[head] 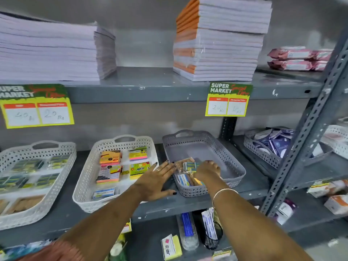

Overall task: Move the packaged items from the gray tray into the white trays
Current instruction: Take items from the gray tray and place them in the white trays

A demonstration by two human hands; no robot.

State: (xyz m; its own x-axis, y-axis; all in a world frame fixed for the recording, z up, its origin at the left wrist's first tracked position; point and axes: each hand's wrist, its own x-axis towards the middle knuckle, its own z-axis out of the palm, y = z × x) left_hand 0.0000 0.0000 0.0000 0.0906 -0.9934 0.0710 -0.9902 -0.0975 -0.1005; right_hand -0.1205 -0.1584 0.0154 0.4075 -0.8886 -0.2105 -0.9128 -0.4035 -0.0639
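Note:
The gray tray [216,146] stands on the middle shelf, right of centre, with a few small packaged items [185,178] heaped in its near left corner. My right hand [207,171] reaches into that tray with its fingers closed on a small blue-and-white packet [189,165]. My left hand [156,180] lies flat with fingers spread against the tray's left rim, holding nothing. Left of it a white tray [90,166] holds several colourful sticky-note packs. A second white tray [62,161] at the far left holds dark green and brown packs.
A gray basket [261,151] of blue packets stands to the right, behind a slotted steel upright [308,125]. Notebook stacks [220,46] fill the shelf above, with price cards hanging from its edge. Loose stationery lies on the shelf below.

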